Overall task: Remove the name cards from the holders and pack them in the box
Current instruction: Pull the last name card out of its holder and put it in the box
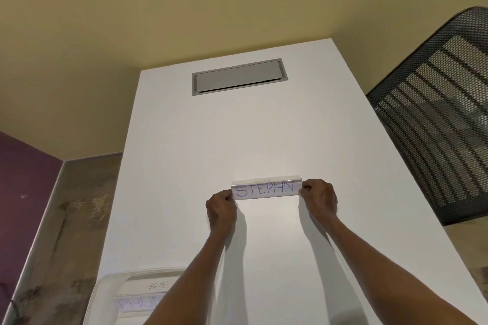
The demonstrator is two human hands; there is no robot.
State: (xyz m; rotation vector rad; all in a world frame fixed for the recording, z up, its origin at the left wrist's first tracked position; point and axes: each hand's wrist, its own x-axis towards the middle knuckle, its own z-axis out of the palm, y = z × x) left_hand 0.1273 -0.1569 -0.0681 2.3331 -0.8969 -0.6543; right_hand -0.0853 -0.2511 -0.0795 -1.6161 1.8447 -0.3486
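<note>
White laminate covers the long table (264,126), and near its middle stands a clear plastic tent-shaped name-card holder (266,182) with a white paper name card (265,190) inside it, lettered "STEPHN" in blue pen. The left hand (221,207) pinches the left end of the holder between thumb and fingers, and the right hand (319,196) pinches the right end in the same way; both are closed on the holder's ends, though whether the fingertips already have the paper itself or only the plastic cannot be told from here. The holder sits on the tabletop, not lifted. At the near left corner of the table rests a translucent plastic box (111,287) that already contains cards, one marked "PHU..." and another lying upside down to the viewer, so the packing looks to be under way, with this card the one now in hand. The step appears to be gripping the holder to free its card. The next move would call for one hand to steady the plastic while the other slides the paper out sideways, without creasing it, then carrying it back and to the left to the box. A grey recessed cable flap (239,78) lies further up the table, and a black mesh chair (435,113) stands at the right.
</note>
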